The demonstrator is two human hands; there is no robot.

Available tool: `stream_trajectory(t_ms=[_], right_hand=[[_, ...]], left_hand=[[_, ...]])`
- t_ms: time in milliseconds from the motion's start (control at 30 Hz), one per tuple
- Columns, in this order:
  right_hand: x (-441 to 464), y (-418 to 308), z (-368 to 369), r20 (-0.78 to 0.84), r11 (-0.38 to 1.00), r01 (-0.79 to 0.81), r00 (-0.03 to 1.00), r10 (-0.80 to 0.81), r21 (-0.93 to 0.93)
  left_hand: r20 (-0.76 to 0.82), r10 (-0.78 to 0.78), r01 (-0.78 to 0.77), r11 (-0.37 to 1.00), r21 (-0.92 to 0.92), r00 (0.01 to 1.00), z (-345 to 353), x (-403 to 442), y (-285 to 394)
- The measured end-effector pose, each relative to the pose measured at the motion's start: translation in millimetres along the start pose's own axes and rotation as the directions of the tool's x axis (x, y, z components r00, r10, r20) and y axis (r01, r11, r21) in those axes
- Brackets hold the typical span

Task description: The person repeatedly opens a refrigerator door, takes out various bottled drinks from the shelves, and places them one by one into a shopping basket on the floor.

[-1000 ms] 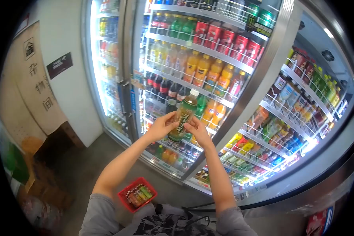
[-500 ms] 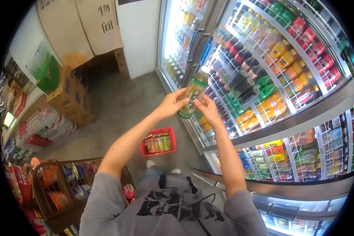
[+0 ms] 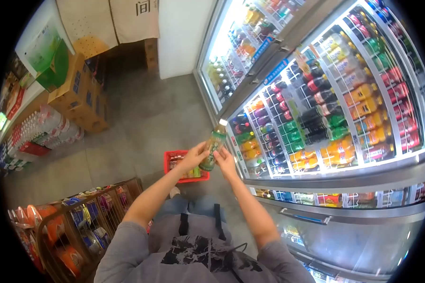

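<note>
A green bottle (image 3: 213, 148) with a white cap tilts up to the right between my two hands. My left hand (image 3: 196, 156) grips its left side, fingers wrapped round it. On the right side, my right hand (image 3: 225, 162) closes on the same bottle. Beneath and a little left of them, on the floor, stands a red basket (image 3: 168, 162) holding packaged goods, partly hidden by my left hand and forearm.
Glass-door fridges (image 3: 363, 174) full of drinks line the right side. Cardboard boxes (image 3: 73, 94) and wrapped bottles (image 3: 52, 132) stand at the left. A brown rack (image 3: 101, 193) of packaged goods is at the lower left. Grey floor (image 3: 141, 108) lies between.
The view has swung down and left, away from the upper fridge shelves. Both hands have lowered the bottle, which now hangs near the basket's right side in view.
</note>
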State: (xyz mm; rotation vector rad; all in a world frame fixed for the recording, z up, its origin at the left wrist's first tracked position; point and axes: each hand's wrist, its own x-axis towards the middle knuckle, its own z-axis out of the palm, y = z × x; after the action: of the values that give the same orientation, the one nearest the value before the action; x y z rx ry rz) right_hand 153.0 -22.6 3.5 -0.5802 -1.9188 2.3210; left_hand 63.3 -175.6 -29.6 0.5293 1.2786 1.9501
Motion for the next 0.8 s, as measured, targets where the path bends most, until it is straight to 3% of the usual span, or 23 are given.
stream_trajectory(t_ms=[67,167,267,300,333,400,433,533,600,667,700,800], right_hand=[[10.7,38.6,-2.9,-0.047,0.981,-0.088,0.996,0.081,-0.174],[15.8,59.4,10.2,-0.054,0.973,-0.199,0.98,0.194,-0.118],[30.1,92.9,19.2,-0.072,0.978,-0.188,0.981,0.182,-0.089],[36.9,113.2,18.2,-0.073,0.976,-0.217,0.974,0.215,-0.03],[45.1,122.7,18.7,-0.064,0.973,-0.232,0.971,0.23,-0.02],[56.3,139.9,20.0,-0.09,0.929,-0.315,0.949,0.303,-0.195],[61.7,148.5,21.2,-0.094,0.916,-0.33,0.944,0.316,-0.227],[80.6,199.1,20.0,-0.055,0.952,-0.28,0.96,0.275,-0.123],[93.0,231.8,8.1,-0.051,0.905,-0.347,0.937,0.346,-0.246],[99.1,280.1,-0.1,-0.049,0.91,-0.355,0.934,0.353,-0.211],[104.7,304.0,-4.6,-0.044,0.906,-0.38,0.924,0.379,-0.186],[120.2,343.6,-11.8,-0.038,0.901,-0.392,0.919,0.392,-0.186]], left_hand=[[-0.073,-0.068,0.069,0.998,0.003,0.995,-15.0,-9.3,-19.9],[-0.165,-0.141,0.151,0.987,0.048,0.976,-37.7,-18.2,-47.3],[-0.257,-0.226,0.24,0.971,0.022,0.939,-57.6,-23.1,-74.4],[-0.27,-0.144,0.164,0.985,0.051,0.952,-70.5,-23.0,-104.4],[-0.283,-0.157,0.179,0.982,0.052,0.946,-77.9,-23.3,-118.1],[-0.407,-0.095,0.23,0.927,0.297,0.908,-92.8,-23.4,-144.4],[-0.476,-0.201,0.299,0.944,0.139,0.856,-88.0,-22.4,-136.0],[-0.559,-0.247,0.413,0.89,0.192,0.791,-107.1,-21.6,-179.1],[-0.587,-0.207,0.438,0.854,0.282,0.782,-128.9,-25.5,-239.2],[-0.64,-0.232,0.456,0.865,0.208,0.732,-139.9,-26.9,-283.3],[-0.632,-0.329,0.526,0.838,0.148,0.701,-141.4,-21.1,-279.6],[-0.624,-0.366,0.529,0.844,0.09,0.691,-149.9,-11.1,-303.6]])
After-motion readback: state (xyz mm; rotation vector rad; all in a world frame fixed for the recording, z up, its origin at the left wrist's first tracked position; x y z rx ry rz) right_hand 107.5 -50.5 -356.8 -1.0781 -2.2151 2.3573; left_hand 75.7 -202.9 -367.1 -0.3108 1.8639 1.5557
